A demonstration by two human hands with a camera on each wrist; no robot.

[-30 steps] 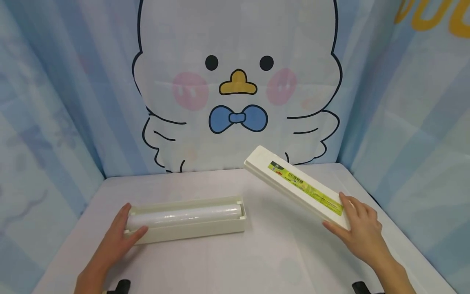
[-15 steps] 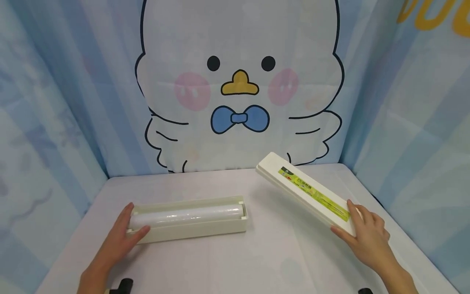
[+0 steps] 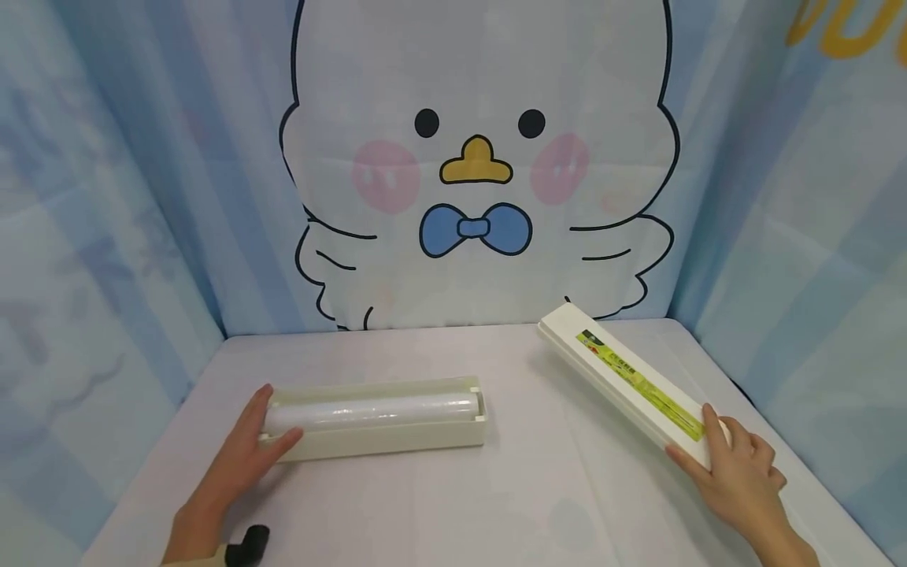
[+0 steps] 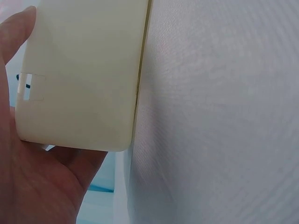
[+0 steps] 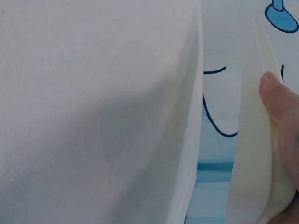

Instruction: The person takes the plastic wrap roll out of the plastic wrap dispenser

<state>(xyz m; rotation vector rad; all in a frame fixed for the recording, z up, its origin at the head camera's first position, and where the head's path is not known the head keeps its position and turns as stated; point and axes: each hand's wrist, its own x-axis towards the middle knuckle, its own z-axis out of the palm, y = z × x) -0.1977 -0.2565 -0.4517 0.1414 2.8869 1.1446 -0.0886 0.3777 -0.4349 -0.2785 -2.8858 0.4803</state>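
Observation:
In the head view, an off-white open box [image 3: 397, 437] lies on the left half of the table, with a clear-film-wrapped white roll [image 3: 383, 409] inside, apparently cling film. My left hand [image 3: 244, 449] grips the box's left end, thumb at the front wall and fingers at the back. The left wrist view shows that end wall [image 4: 84, 79] close up, with a small slot near one edge. Over on the right, my right hand [image 3: 740, 476] holds the near end of the long lid [image 3: 616, 394], which has a green-yellow label. The lid slants away to the upper left, raised off the table in the right wrist view.
A white cloth covers the table [image 3: 439, 504]. Behind it hangs a curtain [image 3: 468, 291] printed with a cartoon bird, and blue patterned curtains [image 3: 92, 260] close in both sides. A black strap piece [image 3: 248, 545] shows at my left wrist.
My right hand has carried the lid rightward and lower, away from the box. The left hand keeps its grip on the box, which stays in place while the whole view shifts slightly.

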